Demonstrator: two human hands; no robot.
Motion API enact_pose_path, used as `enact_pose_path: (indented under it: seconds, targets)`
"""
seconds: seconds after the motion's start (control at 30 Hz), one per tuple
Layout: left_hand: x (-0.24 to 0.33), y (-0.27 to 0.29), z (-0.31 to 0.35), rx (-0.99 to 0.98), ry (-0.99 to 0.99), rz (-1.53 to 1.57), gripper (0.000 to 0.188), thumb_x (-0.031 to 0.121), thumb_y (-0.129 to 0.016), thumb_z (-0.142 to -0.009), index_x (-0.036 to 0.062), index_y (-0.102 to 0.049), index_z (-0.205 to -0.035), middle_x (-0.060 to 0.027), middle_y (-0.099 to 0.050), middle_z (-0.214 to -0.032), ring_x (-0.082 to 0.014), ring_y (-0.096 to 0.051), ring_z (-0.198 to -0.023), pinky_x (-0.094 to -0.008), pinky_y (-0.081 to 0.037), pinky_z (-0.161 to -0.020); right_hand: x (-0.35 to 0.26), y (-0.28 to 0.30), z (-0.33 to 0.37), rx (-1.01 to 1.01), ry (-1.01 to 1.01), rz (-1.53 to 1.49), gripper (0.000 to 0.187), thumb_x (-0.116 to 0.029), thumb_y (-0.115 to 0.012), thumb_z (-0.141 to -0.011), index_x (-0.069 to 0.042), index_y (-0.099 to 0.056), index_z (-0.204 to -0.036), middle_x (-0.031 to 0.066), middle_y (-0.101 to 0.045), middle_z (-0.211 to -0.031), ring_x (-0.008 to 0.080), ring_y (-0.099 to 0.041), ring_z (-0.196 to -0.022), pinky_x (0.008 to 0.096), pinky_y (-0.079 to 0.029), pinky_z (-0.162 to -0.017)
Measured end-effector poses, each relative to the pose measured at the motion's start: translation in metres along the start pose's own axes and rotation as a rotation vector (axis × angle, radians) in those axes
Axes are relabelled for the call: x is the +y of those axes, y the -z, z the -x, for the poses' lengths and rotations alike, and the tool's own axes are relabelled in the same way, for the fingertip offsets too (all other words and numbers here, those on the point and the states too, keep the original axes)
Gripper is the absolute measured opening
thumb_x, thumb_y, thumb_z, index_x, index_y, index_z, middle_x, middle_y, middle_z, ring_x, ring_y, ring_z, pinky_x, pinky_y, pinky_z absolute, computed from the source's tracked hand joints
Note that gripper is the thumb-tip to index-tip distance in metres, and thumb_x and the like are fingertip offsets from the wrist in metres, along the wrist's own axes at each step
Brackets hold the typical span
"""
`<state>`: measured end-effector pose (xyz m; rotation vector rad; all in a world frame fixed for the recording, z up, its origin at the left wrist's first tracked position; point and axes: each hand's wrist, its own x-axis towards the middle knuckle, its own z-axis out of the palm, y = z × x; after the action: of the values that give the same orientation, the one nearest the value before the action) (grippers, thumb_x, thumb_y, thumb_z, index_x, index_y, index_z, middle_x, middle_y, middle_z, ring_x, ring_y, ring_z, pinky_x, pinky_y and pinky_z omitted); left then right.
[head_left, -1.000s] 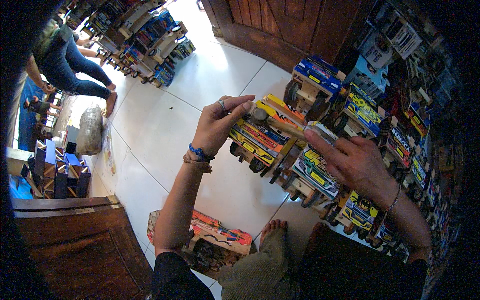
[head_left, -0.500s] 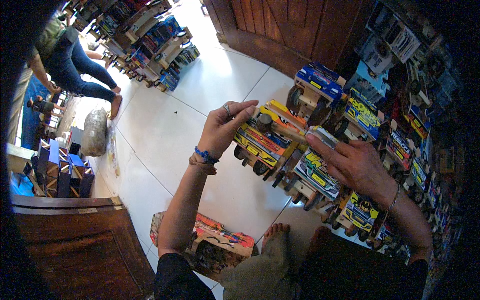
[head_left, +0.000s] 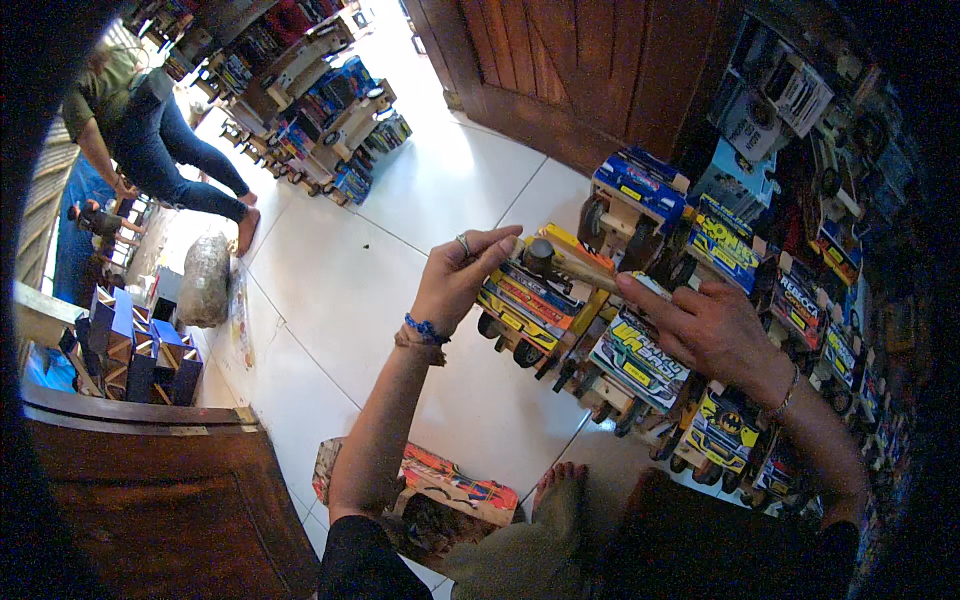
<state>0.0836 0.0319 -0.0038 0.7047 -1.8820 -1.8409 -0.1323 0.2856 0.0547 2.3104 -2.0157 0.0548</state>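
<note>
My right hand [head_left: 722, 335] grips a hammer [head_left: 585, 272] by its wooden handle, index finger stretched along it. The dark round hammer head hangs over the end of a yellow-and-orange toy truck [head_left: 522, 312]. Beside the head, my left hand [head_left: 458, 278] is closed in a pinch at the truck's far edge; whatever lies between thumb and finger is too small to make out. Below my right hand stands a white-and-green toy truck [head_left: 640, 358], and a blue toy truck [head_left: 640, 190] stands farther off.
Rows of wooden toy trucks, such as a yellow-and-black one [head_left: 718, 428], crowd the right side. A box [head_left: 460, 488] with dark contents sits by my feet. Wooden doors [head_left: 560, 70] stand ahead and at lower left. At left, another person [head_left: 150, 130] bends near a filled sack [head_left: 205, 285].
The whole view has shifted slightly, so things sit a little lower and to the right. Both hands and the hammer keep nearly the same place over the truck.
</note>
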Motion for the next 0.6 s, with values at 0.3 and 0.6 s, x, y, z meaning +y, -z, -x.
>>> enact_pose_path:
  seconds: [0.3, 0.6]
  targets:
    - [0.001, 0.008, 0.001, 0.047, 0.147, 0.033, 0.040, 0.032, -0.062, -0.102, 0.0053, -0.064, -0.133, -0.0023, -0.069, -0.111, -0.0087, -0.061, -0.096, -0.0233, -0.049, -0.084, -0.044, 0.128, 0.009, -0.068, -0.257, -1.285, 0.045, -0.027, -0.067, -0.096, -0.010, -0.061, -0.138, 0.0013, -0.062, -0.072, 0.0101, -0.060, -0.069, 0.0282, -0.048, -0.066]
    - [0.008, 0.051, 0.105, 0.280, 0.120, -0.377, 0.034, 0.032, -0.061, -0.103, 0.0067, -0.067, -0.125, -0.0045, -0.069, -0.098, -0.0095, -0.063, -0.086, -0.0278, -0.054, -0.072, -0.087, 0.185, 0.006, -0.189, 0.280, -1.848, 0.073, -0.043, -0.094, -0.064, -0.002, -0.069, -0.120, -0.0055, -0.060, -0.071, 0.0002, -0.041, -0.058, 0.0197, -0.031, -0.050]
